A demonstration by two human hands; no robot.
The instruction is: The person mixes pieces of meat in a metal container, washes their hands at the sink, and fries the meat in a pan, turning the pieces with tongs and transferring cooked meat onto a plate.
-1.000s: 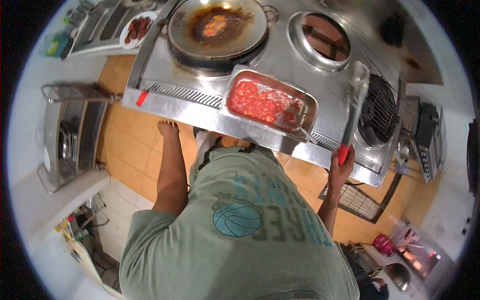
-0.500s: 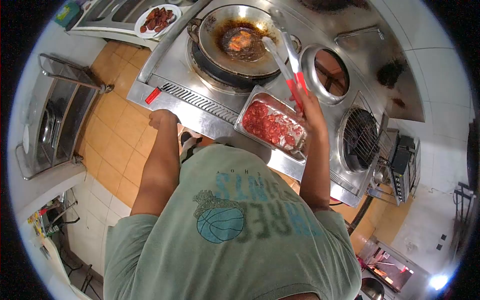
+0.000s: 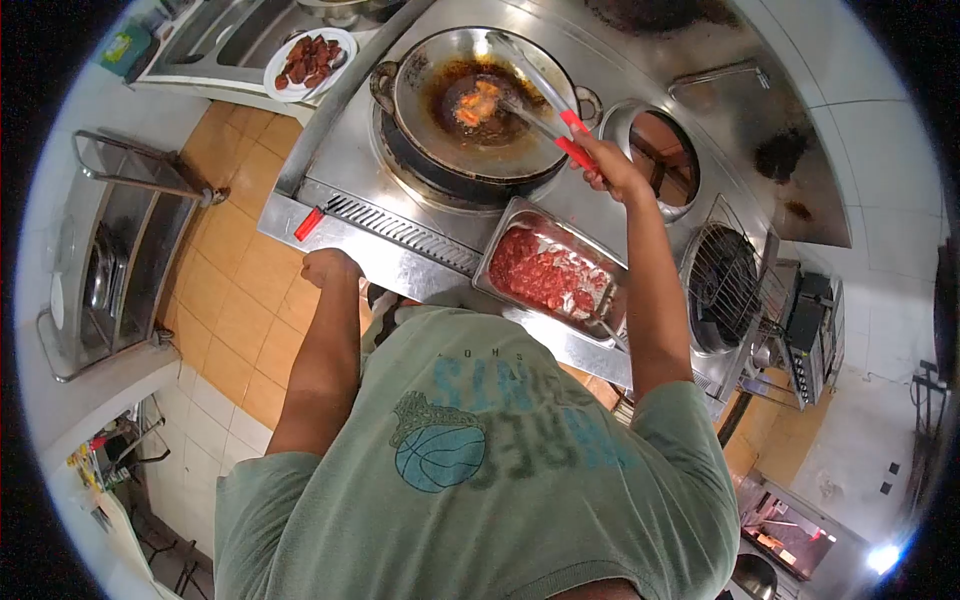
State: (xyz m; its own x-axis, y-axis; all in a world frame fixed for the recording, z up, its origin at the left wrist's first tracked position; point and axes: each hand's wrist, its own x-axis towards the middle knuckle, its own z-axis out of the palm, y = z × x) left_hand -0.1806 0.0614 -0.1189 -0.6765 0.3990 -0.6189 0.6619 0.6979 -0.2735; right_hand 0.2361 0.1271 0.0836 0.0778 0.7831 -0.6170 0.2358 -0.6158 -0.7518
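Note:
My right hand (image 3: 613, 172) is closed round the red grips of metal tongs (image 3: 540, 80). The arms of the tongs spread apart over a wok (image 3: 420, 125) on the burner. One arm reaches down beside an orange-brown piece of food (image 3: 477, 103) in bubbling dark oil; the other lies over the wok's far side. Whether the tips touch the food I cannot tell. Below the wok, a metal tray (image 3: 513, 208) holds raw red meat (image 3: 540, 268) in pieces. My left hand (image 3: 331, 268) is curled into a fist at the stove's front edge, its fingertips hidden.
At the upper left, a white plate (image 3: 345, 45) bears browned meat pieces beside a sink (image 3: 265, 40). A red object (image 3: 309, 223) lies on the stove's front ledge. To the right are an open burner ring (image 3: 640, 112) and a wire grate (image 3: 725, 260). A metal trolley (image 3: 130, 150) stands left.
My right hand has moved up and left, bringing the tongs further into the wok, with one arm now beside the food. My left hand stays by the stove edge.

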